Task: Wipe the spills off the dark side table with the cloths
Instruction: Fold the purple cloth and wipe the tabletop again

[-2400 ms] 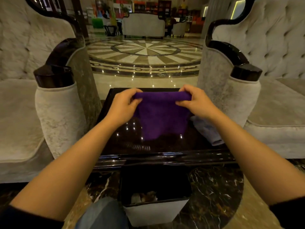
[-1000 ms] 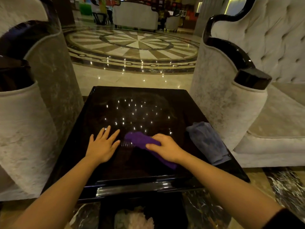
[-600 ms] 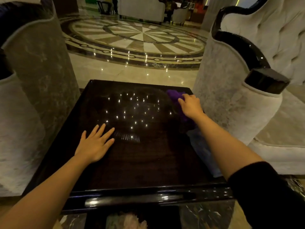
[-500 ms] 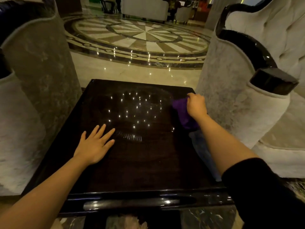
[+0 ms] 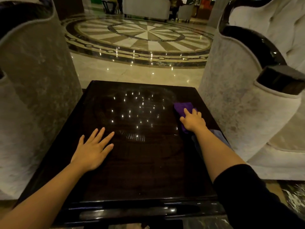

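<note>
The dark glossy side table (image 5: 140, 171) fills the middle of the view, with ceiling lights mirrored in its top. My right hand (image 5: 193, 121) presses a purple cloth (image 5: 183, 107) flat against the table near its right edge. A grey-blue cloth (image 5: 218, 136) lies at the right edge, mostly hidden behind my right forearm. My left hand (image 5: 93, 150) rests flat on the table's near left part, fingers spread, holding nothing.
Pale upholstered armchairs stand close on both sides, the left arm (image 5: 33, 96) and the right arm (image 5: 244, 113) hemming in the table. Beyond the far edge lies a polished marble floor (image 5: 142, 35) with a round inlay.
My right hand has slid the purple cloth from the table's near middle to the right edge and slightly back toward me. My left hand has stayed flat on the table.
</note>
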The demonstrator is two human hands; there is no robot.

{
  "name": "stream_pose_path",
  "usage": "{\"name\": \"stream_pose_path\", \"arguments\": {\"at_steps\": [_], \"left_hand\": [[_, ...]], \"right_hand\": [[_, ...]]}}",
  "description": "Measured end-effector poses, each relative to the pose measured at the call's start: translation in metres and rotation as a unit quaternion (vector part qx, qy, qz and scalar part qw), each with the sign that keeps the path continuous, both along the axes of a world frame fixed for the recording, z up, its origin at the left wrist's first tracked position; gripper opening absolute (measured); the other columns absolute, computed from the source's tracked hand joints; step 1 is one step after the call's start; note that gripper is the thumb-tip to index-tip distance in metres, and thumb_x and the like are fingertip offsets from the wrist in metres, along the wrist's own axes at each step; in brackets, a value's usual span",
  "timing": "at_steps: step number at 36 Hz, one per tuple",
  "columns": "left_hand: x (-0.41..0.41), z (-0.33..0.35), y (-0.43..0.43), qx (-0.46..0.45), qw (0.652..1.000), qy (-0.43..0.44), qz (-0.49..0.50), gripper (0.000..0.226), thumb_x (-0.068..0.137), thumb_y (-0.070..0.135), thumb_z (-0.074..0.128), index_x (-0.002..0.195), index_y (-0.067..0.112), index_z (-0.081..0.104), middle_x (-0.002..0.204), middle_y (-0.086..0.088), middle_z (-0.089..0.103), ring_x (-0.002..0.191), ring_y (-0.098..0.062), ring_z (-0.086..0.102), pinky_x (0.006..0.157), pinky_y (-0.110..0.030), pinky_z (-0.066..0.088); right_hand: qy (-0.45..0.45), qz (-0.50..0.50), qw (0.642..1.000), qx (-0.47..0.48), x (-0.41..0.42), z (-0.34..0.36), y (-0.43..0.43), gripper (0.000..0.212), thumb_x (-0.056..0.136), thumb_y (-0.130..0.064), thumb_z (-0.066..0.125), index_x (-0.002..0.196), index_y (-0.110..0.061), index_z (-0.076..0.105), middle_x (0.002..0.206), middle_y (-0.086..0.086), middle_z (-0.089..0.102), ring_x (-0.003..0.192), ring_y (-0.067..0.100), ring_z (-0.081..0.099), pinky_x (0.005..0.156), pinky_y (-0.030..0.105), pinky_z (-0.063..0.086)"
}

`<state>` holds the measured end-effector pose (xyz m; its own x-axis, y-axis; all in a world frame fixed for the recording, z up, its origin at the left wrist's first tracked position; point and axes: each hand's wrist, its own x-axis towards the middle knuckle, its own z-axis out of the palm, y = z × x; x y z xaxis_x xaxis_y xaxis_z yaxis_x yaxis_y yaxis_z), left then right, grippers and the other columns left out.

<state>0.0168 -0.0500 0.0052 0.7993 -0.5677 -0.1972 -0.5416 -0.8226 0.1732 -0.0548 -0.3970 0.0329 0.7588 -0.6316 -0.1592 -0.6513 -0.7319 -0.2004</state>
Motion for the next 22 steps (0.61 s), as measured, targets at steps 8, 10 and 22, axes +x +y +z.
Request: {"name": "stream_pose_path", "arguments": {"at_steps": [8, 10, 22], "left_hand": [[0.004, -0.006, 0.001, 0.002, 1.0, -0.011, -0.004, 0.052, 0.093, 0.05, 0.013, 0.132, 0.037, -0.018, 0.156, 0.003, -0.012, 0.142, -0.015, -0.016, 0.116, -0.048, -0.005], [0.005, -0.007, 0.001, -0.004, 1.0, -0.009, -0.003, 0.051, 0.093, 0.051, 0.013, 0.131, 0.038, -0.019, 0.156, 0.004, -0.012, 0.141, -0.014, -0.016, 0.115, -0.048, -0.006], [0.005, -0.006, 0.0, -0.005, 1.0, -0.016, -0.005, 0.053, 0.093, 0.051, 0.014, 0.14, 0.04, -0.007, 0.156, 0.004, -0.011, 0.142, -0.015, -0.014, 0.115, -0.049, -0.005]], "right_hand": [[0.025, -0.04, 0.999, -0.014, 0.002, 0.005, -0.022, 0.055, 0.093, -0.032, 0.036, 0.142, -0.02, 0.013, 0.152, 0.019, 0.012, 0.136, 0.039, 0.016, 0.108, 0.051, 0.024], [0.025, -0.041, 0.999, -0.009, 0.003, 0.004, -0.027, 0.055, 0.094, -0.033, 0.034, 0.143, -0.022, 0.01, 0.153, 0.018, 0.008, 0.138, 0.038, 0.014, 0.11, 0.052, 0.021], [-0.075, -0.012, 0.997, 0.012, -0.02, 0.016, -0.021, 0.057, 0.093, -0.05, 0.024, 0.143, -0.025, 0.01, 0.154, 0.018, 0.008, 0.139, 0.037, 0.013, 0.112, 0.05, 0.017]]}}
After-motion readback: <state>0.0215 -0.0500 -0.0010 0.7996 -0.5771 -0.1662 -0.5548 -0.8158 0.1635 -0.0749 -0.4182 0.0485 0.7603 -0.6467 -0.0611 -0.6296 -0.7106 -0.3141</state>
